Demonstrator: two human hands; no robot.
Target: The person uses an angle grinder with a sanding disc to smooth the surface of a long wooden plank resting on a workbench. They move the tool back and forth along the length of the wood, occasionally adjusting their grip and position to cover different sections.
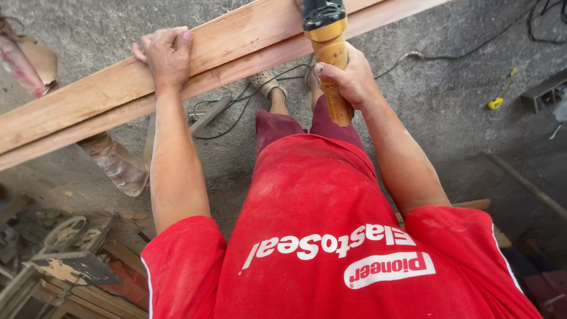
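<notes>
A long reddish wooden plank (94, 94) runs slantwise across the upper part of the head view, from lower left to upper right. My left hand (165, 54) lies flat on its top face, fingers curled over the far edge. My right hand (348, 77) is closed around the dusty yellow handle of a power tool (328, 41) with a black head, which rests on the plank near the top middle. Sawdust coats the tool and my forearms. My red shirt fills the lower middle of the view.
Concrete floor (449, 106) lies below, with black cables (248, 100) near my sandalled feet. A yellow tape measure (496, 101) sits at right. Wood scraps and a round metal part (65, 230) pile up at lower left. A wrapped post (115, 162) stands under the plank.
</notes>
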